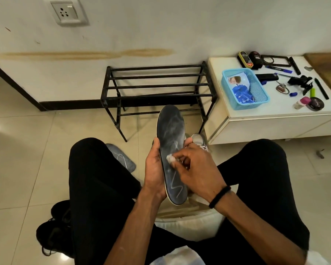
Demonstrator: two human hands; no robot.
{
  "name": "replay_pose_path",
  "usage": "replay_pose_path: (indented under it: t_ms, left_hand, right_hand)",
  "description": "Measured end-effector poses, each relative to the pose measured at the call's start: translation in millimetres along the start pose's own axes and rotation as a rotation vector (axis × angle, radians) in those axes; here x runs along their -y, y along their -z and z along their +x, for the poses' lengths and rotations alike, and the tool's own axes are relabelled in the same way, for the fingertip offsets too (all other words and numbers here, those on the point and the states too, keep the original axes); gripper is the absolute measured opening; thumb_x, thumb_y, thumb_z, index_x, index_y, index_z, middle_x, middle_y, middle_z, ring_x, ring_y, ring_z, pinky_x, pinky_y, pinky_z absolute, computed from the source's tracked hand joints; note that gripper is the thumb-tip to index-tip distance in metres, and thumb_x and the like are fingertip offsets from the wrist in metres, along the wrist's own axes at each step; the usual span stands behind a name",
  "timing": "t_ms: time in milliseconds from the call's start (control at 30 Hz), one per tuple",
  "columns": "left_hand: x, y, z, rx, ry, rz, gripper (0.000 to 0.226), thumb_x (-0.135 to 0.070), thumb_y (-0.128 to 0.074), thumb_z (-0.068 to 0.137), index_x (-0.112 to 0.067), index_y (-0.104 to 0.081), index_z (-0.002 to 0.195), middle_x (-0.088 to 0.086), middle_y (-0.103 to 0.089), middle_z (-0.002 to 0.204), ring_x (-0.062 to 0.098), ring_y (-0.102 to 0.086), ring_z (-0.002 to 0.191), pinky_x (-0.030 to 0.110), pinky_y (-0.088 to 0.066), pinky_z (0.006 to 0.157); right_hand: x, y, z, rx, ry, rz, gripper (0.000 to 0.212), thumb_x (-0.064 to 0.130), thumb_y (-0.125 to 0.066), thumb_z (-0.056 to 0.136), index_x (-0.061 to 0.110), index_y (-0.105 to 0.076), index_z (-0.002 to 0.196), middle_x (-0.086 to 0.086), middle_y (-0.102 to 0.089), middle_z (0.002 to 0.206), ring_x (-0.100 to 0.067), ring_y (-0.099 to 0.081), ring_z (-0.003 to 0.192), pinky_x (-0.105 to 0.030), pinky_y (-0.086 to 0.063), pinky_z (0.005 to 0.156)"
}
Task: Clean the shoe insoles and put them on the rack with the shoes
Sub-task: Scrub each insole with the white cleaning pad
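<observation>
My left hand (154,169) grips a dark grey insole (170,134) by its left edge and holds it upright between my knees, heel end down. My right hand (195,167) pinches a small white wad of tissue (170,158) and presses it against the middle of the insole. A second grey insole (122,158) lies on the floor tiles behind my left knee. A grey shoe (199,140) shows partly behind my right hand. A black shoe (54,226) lies on the floor at lower left. The black metal rack (157,87) stands against the wall with bare shelves.
A low white table (275,111) at the right carries a blue plastic basket (245,88) with a packet in it, polish tins, brushes, pens and other small items. A white cushion (189,224) lies between my legs. A wall socket (65,12) sits at upper left.
</observation>
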State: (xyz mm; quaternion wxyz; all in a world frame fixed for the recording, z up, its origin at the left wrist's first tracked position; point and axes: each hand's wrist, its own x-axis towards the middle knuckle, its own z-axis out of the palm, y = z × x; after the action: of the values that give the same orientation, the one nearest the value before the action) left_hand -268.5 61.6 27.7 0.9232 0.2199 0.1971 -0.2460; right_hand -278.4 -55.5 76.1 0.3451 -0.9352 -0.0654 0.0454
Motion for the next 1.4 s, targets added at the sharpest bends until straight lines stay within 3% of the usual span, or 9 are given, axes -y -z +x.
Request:
replay_pose_path:
  t_ms: [167,367,467,600,733,900,1000,1100,1400]
  left_hand:
    - [-2,-10,-5,-0.048,0.005,0.003,0.078,-0.061,-0.042,0.102,0.003,-0.050,0.145,0.028,-0.048,0.149,0.037,-0.054,0.133,0.049,-0.034,0.121]
    - [4,-14,-2,-0.083,-0.060,0.179,0.053,-0.054,-0.038,0.103,-0.010,-0.066,0.114,0.008,-0.076,0.097,0.019,-0.073,0.086,0.037,-0.060,0.083]
    - [5,-8,2,-0.071,-0.042,0.254,0.047,-0.055,-0.042,0.102,-0.015,-0.068,0.107,0.005,-0.073,0.096,0.019,-0.069,0.086,0.037,-0.056,0.081]
    - [3,-1,9,-0.050,-0.123,0.150,0.042,-0.039,-0.050,0.093,-0.002,-0.066,0.101,0.013,-0.067,0.082,0.022,-0.066,0.074,0.031,-0.058,0.070]
    - [4,-6,5,-0.054,-0.071,0.130,0.065,-0.053,-0.040,0.103,0.001,-0.074,0.111,0.021,-0.073,0.104,0.027,-0.073,0.096,0.035,-0.059,0.085]
    - [7,-15,12,-0.123,-0.077,0.236,0.097,-0.079,-0.072,0.071,-0.004,-0.063,0.131,0.020,-0.071,0.118,0.034,-0.066,0.112,0.048,-0.046,0.104]
    - [6,-19,6,-0.118,-0.071,0.151,0.069,-0.062,-0.048,0.094,0.000,-0.063,0.122,0.022,-0.073,0.109,0.033,-0.064,0.108,0.046,-0.043,0.105]
    - [5,-13,2,-0.171,-0.057,0.156,0.072,-0.059,-0.033,0.102,0.000,-0.060,0.133,0.027,-0.064,0.132,0.038,-0.058,0.128,0.050,-0.037,0.117]
    - [7,-13,-1,-0.100,-0.006,-0.015,0.079,-0.065,-0.041,0.099,0.003,-0.061,0.135,0.028,-0.064,0.131,0.035,-0.069,0.113,0.044,-0.057,0.098]
  right_hand:
    - [-4,3,-11,-0.020,0.065,-0.119,0.013,0.037,-0.071,0.090,0.028,-0.076,0.099,0.009,-0.049,0.102,-0.007,-0.051,0.097,-0.023,-0.051,0.083]
    - [-20,13,35,-0.176,0.003,-0.284,0.017,0.039,-0.066,0.092,0.025,-0.074,0.096,0.003,-0.055,0.103,-0.014,-0.051,0.101,-0.030,-0.052,0.080]
    - [-27,12,43,-0.223,-0.073,-0.158,0.014,0.041,-0.068,0.091,0.027,-0.072,0.090,0.006,-0.060,0.091,-0.012,-0.057,0.089,-0.024,-0.048,0.076]
    - [-18,-4,14,-0.045,-0.030,-0.085,0.013,0.036,-0.067,0.093,0.024,-0.071,0.089,0.008,-0.059,0.094,-0.004,-0.057,0.082,-0.018,-0.049,0.076]
    - [-20,-3,1,0.011,0.057,-0.142,0.010,0.036,-0.066,0.093,0.030,-0.073,0.099,0.011,-0.059,0.101,-0.004,-0.057,0.090,-0.024,-0.054,0.080]
    - [-34,9,39,-0.209,-0.011,-0.265,0.019,0.044,-0.061,0.096,0.030,-0.072,0.101,0.008,-0.058,0.097,-0.013,-0.059,0.090,-0.032,-0.055,0.073]
    - [-33,10,45,-0.234,-0.031,-0.177,0.015,0.041,-0.063,0.095,0.029,-0.072,0.098,0.009,-0.058,0.093,-0.010,-0.059,0.082,-0.030,-0.055,0.072]
    - [-26,-1,27,-0.146,0.002,-0.142,0.010,0.034,-0.066,0.095,0.028,-0.074,0.098,0.010,-0.058,0.098,-0.005,-0.058,0.082,-0.025,-0.055,0.076]
    - [-31,5,11,-0.075,0.026,-0.185,0.012,0.044,-0.064,0.093,0.035,-0.072,0.096,0.017,-0.057,0.098,-0.003,-0.057,0.085,-0.027,-0.056,0.076]
